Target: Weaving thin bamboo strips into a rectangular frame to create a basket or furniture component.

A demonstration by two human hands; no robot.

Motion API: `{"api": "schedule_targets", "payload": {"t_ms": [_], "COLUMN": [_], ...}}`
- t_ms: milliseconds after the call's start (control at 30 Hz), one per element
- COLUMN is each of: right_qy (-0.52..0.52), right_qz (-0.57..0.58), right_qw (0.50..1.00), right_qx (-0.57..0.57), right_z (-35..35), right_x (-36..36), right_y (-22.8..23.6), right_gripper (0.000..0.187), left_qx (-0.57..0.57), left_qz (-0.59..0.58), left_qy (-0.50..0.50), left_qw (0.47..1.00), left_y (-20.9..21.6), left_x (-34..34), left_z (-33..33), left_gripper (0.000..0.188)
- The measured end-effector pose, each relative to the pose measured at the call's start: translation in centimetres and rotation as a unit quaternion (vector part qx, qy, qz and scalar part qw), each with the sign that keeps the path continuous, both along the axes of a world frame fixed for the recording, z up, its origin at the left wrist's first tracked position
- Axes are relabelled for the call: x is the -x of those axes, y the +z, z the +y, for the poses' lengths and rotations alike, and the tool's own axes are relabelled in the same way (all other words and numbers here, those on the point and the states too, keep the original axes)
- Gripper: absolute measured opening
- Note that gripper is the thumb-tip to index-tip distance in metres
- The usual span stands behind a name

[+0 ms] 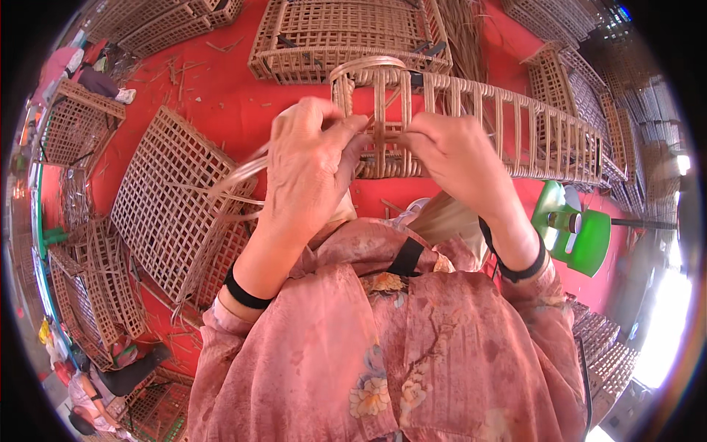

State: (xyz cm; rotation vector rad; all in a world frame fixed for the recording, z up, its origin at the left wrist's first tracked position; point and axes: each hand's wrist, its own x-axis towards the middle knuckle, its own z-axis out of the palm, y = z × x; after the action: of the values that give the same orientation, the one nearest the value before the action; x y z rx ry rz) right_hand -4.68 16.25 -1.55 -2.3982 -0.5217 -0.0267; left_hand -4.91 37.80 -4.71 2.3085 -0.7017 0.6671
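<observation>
A long, narrow wicker frame point(379, 96) with upright slats and a rounded end rail lies across in front of me. My left hand point(302, 158) is closed at its near end, thumb and fingers pinched on a rattan strip. Loose ends of the rattan strips point(241, 174) trail from this hand to the left, blurred by motion. Close by on the right, my right hand point(458, 151) has its fingertips pinched at a crossbar between the slats, on what looks like the same strip. The exact grip of the fingertips is partly hidden.
A large open-weave wicker panel point(166, 188) leans at my left. Behind the frame stands a wicker basket point(346, 37), beside a bundle of long fibres point(464, 37). On my right is a green plastic stool point(589, 247) with a jar on it. Red sheeting point(213, 88) covers the floor.
</observation>
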Motion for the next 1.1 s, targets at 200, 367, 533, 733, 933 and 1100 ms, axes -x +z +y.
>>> {"api": "schedule_targets", "payload": {"t_ms": [200,367,533,733,933,1100], "right_qy": [-0.108,-0.14,-0.044,0.032,0.002,-0.083], "right_qz": [0.116,0.122,0.136,0.306,0.342,0.238], "right_qw": [0.986,0.979,0.99,0.951,0.938,0.957], "right_qx": [-0.06,-0.087,-0.013,0.013,-0.057,-0.146], "right_z": [-2.5,-4.1,-3.6,-3.4,-4.3,-4.0], "right_x": [2.3,0.3,-1.1,-2.9,-2.9,-2.9], "right_y": [5.4,2.0,0.8,1.8,0.3,-0.8], "right_gripper": [0.022,0.022,0.028,0.026,0.025,0.023], "left_qx": [0.201,0.258,0.153,0.103,0.142,0.091], "left_qz": [0.23,0.368,0.259,0.278,0.318,0.178], "left_qy": [-0.129,-0.107,0.023,0.011,-0.002,-0.007], "left_qw": [0.944,0.887,0.953,0.955,0.937,0.98], "left_y": [1.5,2.0,1.8,1.9,0.8,-0.7], "left_x": [-0.8,-1.2,0.4,0.3,0.3,-1.3], "left_z": [-3.3,-4.3,-4.5,-4.9,-5.4,-5.8], "left_gripper": [0.015,0.014,0.014,0.016,0.017,0.014]}}
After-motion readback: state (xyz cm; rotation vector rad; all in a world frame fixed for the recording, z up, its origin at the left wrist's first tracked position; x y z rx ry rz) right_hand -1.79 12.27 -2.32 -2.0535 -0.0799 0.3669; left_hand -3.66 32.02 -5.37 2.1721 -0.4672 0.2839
